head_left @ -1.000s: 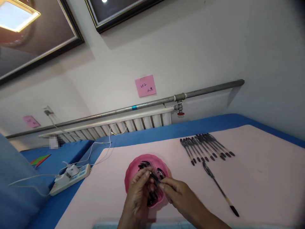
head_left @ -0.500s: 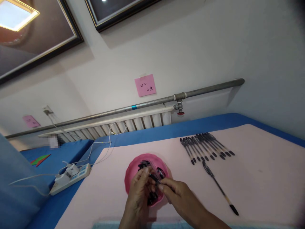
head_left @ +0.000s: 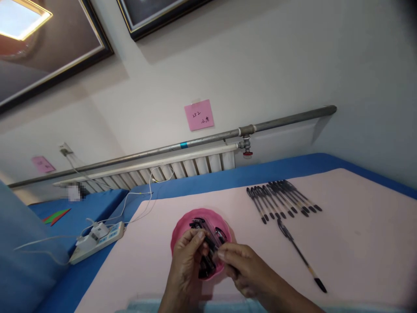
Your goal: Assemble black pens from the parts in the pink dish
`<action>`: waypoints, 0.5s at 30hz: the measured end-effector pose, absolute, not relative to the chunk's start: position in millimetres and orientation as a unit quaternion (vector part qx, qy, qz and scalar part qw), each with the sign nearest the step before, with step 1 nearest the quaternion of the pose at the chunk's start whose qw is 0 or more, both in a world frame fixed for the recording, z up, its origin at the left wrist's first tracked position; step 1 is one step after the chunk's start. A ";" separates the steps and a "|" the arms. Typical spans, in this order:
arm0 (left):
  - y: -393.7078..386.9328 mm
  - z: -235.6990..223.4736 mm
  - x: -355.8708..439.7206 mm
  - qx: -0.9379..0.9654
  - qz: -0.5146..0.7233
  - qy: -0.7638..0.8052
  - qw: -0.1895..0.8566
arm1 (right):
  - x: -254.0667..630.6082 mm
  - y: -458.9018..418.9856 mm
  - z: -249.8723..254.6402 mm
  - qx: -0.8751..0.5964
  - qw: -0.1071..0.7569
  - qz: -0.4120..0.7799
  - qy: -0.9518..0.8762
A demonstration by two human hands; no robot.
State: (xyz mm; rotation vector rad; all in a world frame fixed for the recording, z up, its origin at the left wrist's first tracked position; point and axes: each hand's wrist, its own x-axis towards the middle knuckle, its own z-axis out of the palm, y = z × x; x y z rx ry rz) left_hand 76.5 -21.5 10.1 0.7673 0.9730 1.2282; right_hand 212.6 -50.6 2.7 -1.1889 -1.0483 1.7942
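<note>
Both hands work close together above a pink scalloped bowl (head_left: 178,229) on the pale pink sheet. Between the fingertips runs a dark pen part (head_left: 211,243); its ends are hidden by the fingers. My left hand (head_left: 186,256) is closed in a pinch on the left end of this piece. From the right, my right hand (head_left: 244,266) pinches its other end. Inside the bowl lie loose black pen caps (head_left: 206,266) and clear pen barrels, partly covered by the hands. A single capped pen (head_left: 301,256) lies to the right of my right hand.
A row of several capped black pens (head_left: 276,202) lies side by side at the back right. On the left stands a white power strip (head_left: 97,241) with plugs and cables. Behind the blue-covered table (head_left: 260,169) are a radiator (head_left: 195,167) and a metal pipe (head_left: 211,139).
The right hand has shifted slightly down and right, and the hands have drawn a little apart. The bowl and laid-out pens stay where they were.
</note>
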 end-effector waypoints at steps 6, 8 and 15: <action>-7.4 9.9 39.1 0.408 0.566 0.517 0.496 | 228.3 -35.2 -6.7 -0.527 0.426 0.576 -0.457; -2.0 6.9 27.9 0.423 0.566 0.560 0.432 | 235.1 -29.4 -13.0 -0.536 0.443 0.560 -0.450; -0.3 1.4 23.5 0.481 0.510 0.614 0.362 | 246.9 -19.8 -22.0 -0.564 0.428 0.553 -0.440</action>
